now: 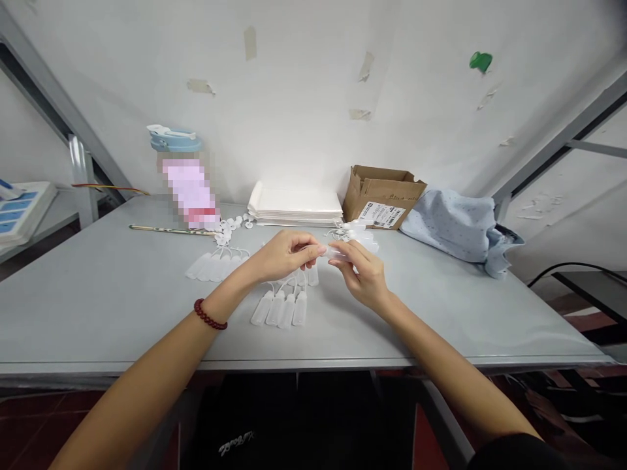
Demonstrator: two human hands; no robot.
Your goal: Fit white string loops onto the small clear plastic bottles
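Above the middle of the table, both my hands meet at a small translucent plastic bottle held lying sideways. My right hand is closed round its body. My left hand pinches its left end, where the cap sits; the fingers hide most of that cap. Below my left hand lies a row of similar bottles with thin looped straps at their tops. Another group of bottles rests left of my left wrist, and more bottles lie behind my right hand.
Loose white caps are heaped near a thin stick. Along the wall stand a blurred pink item, a light blue lidded container, a white stack, a cardboard box and a blue cloth.
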